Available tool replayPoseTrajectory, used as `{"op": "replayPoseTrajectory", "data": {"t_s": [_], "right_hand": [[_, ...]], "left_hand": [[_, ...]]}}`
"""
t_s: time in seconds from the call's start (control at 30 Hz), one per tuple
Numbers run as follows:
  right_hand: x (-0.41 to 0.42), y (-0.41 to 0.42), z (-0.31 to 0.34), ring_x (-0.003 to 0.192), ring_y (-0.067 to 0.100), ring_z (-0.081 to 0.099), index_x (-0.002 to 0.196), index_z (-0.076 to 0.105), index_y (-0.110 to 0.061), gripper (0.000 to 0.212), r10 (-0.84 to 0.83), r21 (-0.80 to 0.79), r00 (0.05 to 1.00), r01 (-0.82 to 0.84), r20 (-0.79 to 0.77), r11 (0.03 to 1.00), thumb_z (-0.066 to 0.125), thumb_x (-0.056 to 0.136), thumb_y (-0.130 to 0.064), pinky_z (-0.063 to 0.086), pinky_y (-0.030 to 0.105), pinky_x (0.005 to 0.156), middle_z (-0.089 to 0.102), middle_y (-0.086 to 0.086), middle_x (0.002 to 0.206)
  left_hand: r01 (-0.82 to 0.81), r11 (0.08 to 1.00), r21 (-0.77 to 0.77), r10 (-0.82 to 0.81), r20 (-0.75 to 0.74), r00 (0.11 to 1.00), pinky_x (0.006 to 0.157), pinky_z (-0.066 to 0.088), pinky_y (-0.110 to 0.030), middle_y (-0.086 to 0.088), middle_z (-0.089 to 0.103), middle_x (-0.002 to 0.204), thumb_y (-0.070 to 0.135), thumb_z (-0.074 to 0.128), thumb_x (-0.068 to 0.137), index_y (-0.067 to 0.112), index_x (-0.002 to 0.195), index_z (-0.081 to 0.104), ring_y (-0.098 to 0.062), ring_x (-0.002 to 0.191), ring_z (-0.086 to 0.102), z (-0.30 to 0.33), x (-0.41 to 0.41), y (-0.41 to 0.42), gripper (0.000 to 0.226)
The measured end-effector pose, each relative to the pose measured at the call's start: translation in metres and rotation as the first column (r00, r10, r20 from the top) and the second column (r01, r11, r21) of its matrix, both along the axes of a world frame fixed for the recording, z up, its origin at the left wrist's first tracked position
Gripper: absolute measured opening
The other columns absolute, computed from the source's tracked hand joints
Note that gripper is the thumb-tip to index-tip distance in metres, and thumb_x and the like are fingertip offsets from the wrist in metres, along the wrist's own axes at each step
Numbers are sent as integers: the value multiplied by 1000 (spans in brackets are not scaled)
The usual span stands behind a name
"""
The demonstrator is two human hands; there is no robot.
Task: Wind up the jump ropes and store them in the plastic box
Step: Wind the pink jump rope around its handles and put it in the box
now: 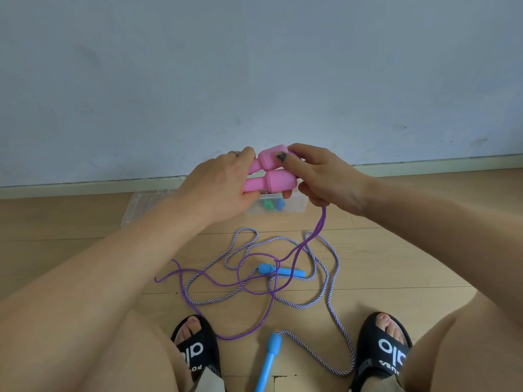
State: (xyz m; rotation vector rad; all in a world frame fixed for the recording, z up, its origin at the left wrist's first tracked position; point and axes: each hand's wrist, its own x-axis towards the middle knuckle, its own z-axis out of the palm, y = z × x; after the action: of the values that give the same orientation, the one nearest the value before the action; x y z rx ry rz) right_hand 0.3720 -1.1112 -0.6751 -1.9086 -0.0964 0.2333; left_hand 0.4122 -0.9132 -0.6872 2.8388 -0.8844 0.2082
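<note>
Above the plastic box (pixel 294 206), left hand (pixel 218 188) grips both pink handles (pixel 271 174) side by side; right hand (pixel 325 179) pinches purple cord (pixel 311 239) at their ends, likely to start winding. Blue-handled rope (pixel 328 281) lies loose on floor.

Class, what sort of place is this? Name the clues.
Probably a room at home: bare painted wall, skirting board, wood-look plank floor, and a person in slippers squatting.
</note>
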Motion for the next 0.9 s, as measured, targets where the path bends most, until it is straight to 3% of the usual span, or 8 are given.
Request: {"op": "replayPoseTrajectory", "data": {"t_s": [0.13, 0.27, 0.4, 0.47, 0.57, 0.67, 0.77, 0.9], "right_hand": [[3, 0, -1, 46, 14, 26, 100, 58, -11, 31, -33, 41, 999, 34, -19, 999, 47, 102, -41, 24, 28, 45, 43, 4, 63], [6, 0, -2, 49, 17, 29, 91, 53, -13, 38, -53, 67, 997, 57, -50, 996, 44, 100, -49, 28, 29, 48, 55, 6, 64], [14, -8, -2, 48, 12, 31, 106, 60, -10, 52, -80, 67, 995, 83, -52, 994, 38, 100, -57, 31, 27, 51, 39, -7, 54], [14, -14, 3, 49, 11, 36, 102, 64, -18, 41, -82, -94, 995, 87, 63, 992, 41, 100, -52, 34, 25, 53, 42, -5, 55], [13, -27, 9, 56, 15, 40, 89, 65, -28, 31, 35, -439, 974, 69, 225, 896, 45, 99, -48, 35, 28, 57, 48, 3, 60], [14, -36, 14, 55, 14, 35, 83, 66, -26, 34, 47, -473, 966, 83, 256, 877, 47, 99, -48, 31, 28, 56, 43, -6, 55], [14, -36, 9, 55, 17, 36, 82, 64, -23, 36, 42, -491, 963, 98, 266, 866, 44, 100, -48, 32, 29, 54, 47, 5, 60], [4, -26, -10, 59, 20, 44, 85, 62, -19, 40, -2, -481, 960, 141, 279, 865, 34, 104, -41, 34, 29, 54, 55, 12, 67]], "left_hand": [[-73, 997, 30, 71, 52, 996, 58, 32, -33, 0, 49, 81, 42, 52, 90, 26, 93, 26, -30, 72, 48, -4, 2, 2, 31], [-100, 994, 35, 97, 70, 993, 55, 31, -32, 1, 48, 70, 37, 52, 88, 26, 89, 29, -31, 66, 47, 2, 4, 1, 25], [-124, 992, 8, 123, 28, 992, 56, 32, -32, 1, 49, 68, 34, 53, 86, 24, 85, 36, -31, 66, 50, 8, 12, 7, 20], [-156, 987, 36, 156, 11, 988, 58, 35, -32, 0, 51, 70, 38, 54, 87, 23, 81, 38, -32, 68, 52, 8, 19, 19, 23], [-189, 977, 96, 184, 61, 981, 62, 37, -33, -2, 54, 72, 40, 54, 86, 22, 81, 44, -34, 71, 54, 11, 28, 41, 21], [-171, 980, 101, 161, 98, 982, 61, 36, -33, -3, 51, 68, 36, 54, 86, 23, 82, 45, -33, 68, 51, 13, 31, 50, 17], [-175, 980, 93, 166, 96, 981, 60, 35, -33, -2, 51, 68, 36, 54, 86, 22, 81, 44, -33, 67, 51, 12, 28, 45, 18], [-202, 979, 9, 202, -56, 978, 55, 32, -32, 0, 52, 65, 31, 54, 87, 18, 72, 43, -31, 66, 50, 7, 24, 40, 22]]}}
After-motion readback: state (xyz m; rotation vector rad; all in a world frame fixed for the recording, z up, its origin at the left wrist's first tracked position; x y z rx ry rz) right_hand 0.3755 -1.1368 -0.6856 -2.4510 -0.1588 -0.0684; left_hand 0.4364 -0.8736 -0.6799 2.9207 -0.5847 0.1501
